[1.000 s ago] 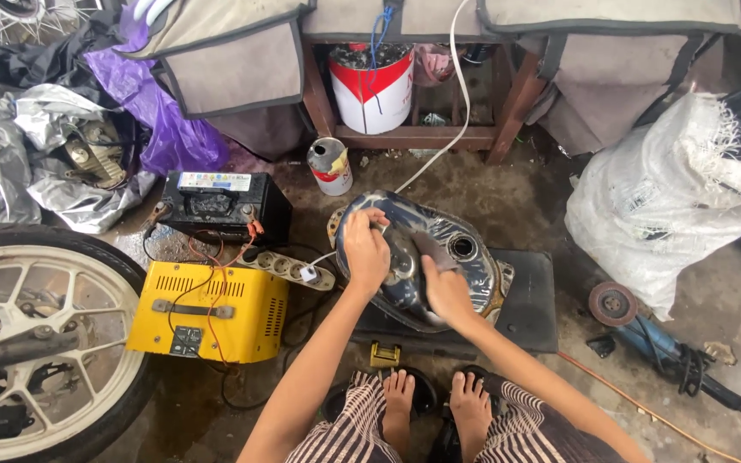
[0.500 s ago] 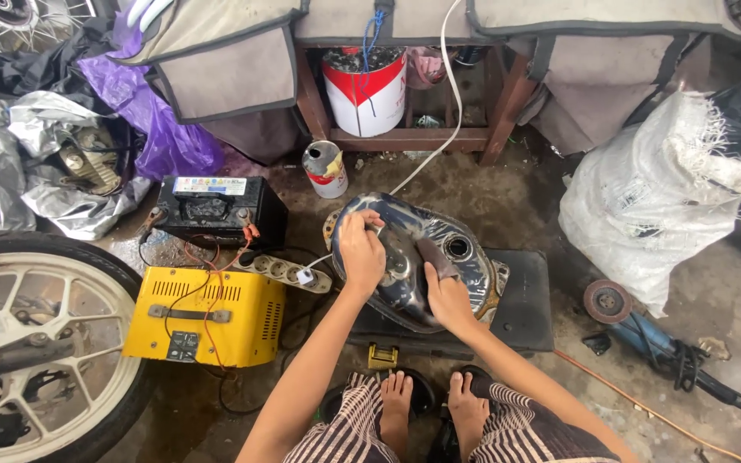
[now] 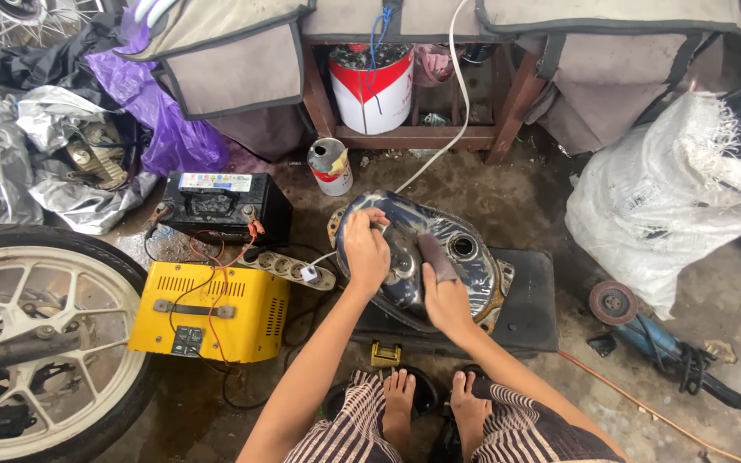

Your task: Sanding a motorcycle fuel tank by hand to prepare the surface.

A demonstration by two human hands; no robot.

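Gripped sanding pad [image 3: 436, 255] flat under right hand [image 3: 444, 296]; braced fuel tank [image 3: 418, 257] with left hand [image 3: 367, 251] pressed at near rim, tank resting on black mat [image 3: 529, 291]. Judged best worked with even pressure, tank held firm

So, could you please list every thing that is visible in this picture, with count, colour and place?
dark blue metal fuel tank: 1, dark blue, centre, on the black flat mat
black flat mat: 1, black, under the tank
yellow metal charger box: 1, yellow, left of the tank
black car battery: 1, black, behind the charger
white power strip: 1, white, between charger and tank
red and white paint bucket: 1, under the wooden bench
small paint tin: 1, red and white, on the floor
spoked wheel: 1, black tyre, far left
white woven sack: 1, right
blue angle grinder: 1, lower right
left hand: 1, on the tank
right hand: 1, on the tank, fingers over a dark pad
bare feet: 2, bottom centre
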